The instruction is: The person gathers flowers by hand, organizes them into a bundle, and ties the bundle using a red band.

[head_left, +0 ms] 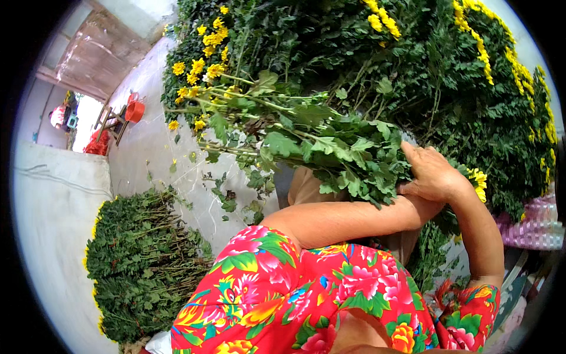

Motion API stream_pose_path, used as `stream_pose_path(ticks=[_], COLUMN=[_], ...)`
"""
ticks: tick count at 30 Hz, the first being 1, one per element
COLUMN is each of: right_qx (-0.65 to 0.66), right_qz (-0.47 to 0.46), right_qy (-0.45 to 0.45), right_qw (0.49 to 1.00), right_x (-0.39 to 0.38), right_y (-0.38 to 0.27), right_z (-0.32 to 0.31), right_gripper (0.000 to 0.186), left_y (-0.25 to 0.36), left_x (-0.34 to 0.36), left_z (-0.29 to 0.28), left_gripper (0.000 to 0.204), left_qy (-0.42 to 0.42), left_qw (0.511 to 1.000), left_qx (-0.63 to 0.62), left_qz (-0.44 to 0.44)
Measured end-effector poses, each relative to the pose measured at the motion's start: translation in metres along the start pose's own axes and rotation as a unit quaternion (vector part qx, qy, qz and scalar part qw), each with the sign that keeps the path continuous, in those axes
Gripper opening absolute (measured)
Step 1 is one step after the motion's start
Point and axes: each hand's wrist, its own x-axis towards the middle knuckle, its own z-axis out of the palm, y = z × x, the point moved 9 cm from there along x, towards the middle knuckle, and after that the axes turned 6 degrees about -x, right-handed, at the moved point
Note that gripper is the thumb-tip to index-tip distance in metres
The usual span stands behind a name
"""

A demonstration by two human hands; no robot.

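A leafy bunch of chrysanthemum stems (348, 147) lies across in front of me, its cut ends pointing left. My right hand (433, 172) wraps round the bunch at its right part, fingers and thumb curled on the leaves. Below it my left forearm reaches across to the right, and my left hand (425, 206) is mostly hidden beneath the right wrist, so its fingers do not show. Yellow chrysanthemum heads (479, 183) peek out beyond my right forearm.
A large heap of chrysanthemums (330, 41) fills the far side. A second stack (141, 259) lies at lower left on the grey floor (138, 159). Loose leaves (227, 197) are scattered nearby. Far left stand a red basin (135, 111) and a wooden stool (112, 124).
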Motion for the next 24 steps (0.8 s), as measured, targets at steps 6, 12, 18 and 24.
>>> stream_pose_path(ticks=[6, 12, 18, 24], right_qx=[0.032, 0.049, 0.013, -0.019], right_qz=[-0.073, -0.052, -0.021, 0.052], right_qy=[0.183, 0.295, 0.356, 0.601], right_qw=[0.98, 0.953, 0.934, 0.797], right_x=[-0.009, -0.034, -0.04, -0.101], right_y=[-0.013, -0.001, -0.015, -0.012], right_z=[0.004, 0.012, 0.013, 0.026], right_gripper=[0.065, 0.039, 0.032, 0.032], left_y=[0.051, -0.022, -0.078, -0.064], left_x=[-0.062, 0.018, -0.025, -0.032], left_z=[-0.074, -0.18, -0.115, -0.084], left_gripper=[0.027, 0.089, 0.124, 0.083], left_qy=[-0.164, -0.094, -0.275, -0.263], left_qw=[0.934, 0.988, 0.949, 0.95], left_qx=[-0.091, -0.108, 0.109, 0.165], left_qz=[0.304, 0.064, -0.109, -0.015])
